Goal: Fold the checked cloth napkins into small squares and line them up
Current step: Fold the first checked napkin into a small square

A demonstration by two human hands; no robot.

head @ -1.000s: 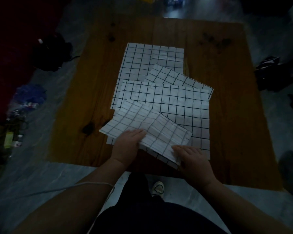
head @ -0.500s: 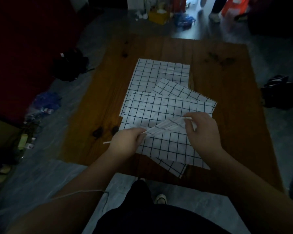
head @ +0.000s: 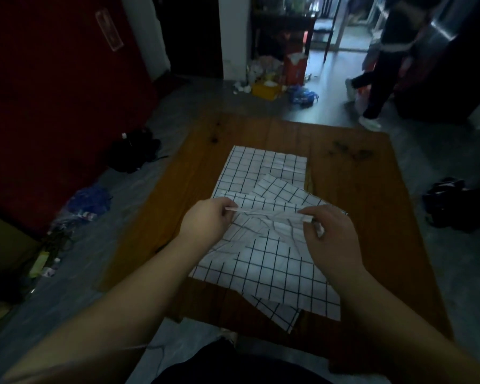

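Note:
Several white napkins with a black check lie overlapping on the wooden table (head: 358, 189). The top napkin (head: 263, 259) is lifted by its far edge and hangs down toward me. My left hand (head: 205, 220) pinches that edge at its left corner. My right hand (head: 330, 234) pinches the same edge at its right corner. The edge is stretched between both hands above the pile. A flat napkin (head: 263, 167) lies farthest back, with another tilted napkin (head: 286, 191) partly over it.
A person (head: 383, 65) walks across the floor beyond the table at the top right. Dark bags lie on the floor at the left (head: 133, 151) and right (head: 449, 206). Clutter and a yellow box (head: 266, 88) sit past the table's far edge.
Both hands have raised the top napkin's far edge off the pile and pulled it taut. My head has tilted up, so the room beyond the table shows.

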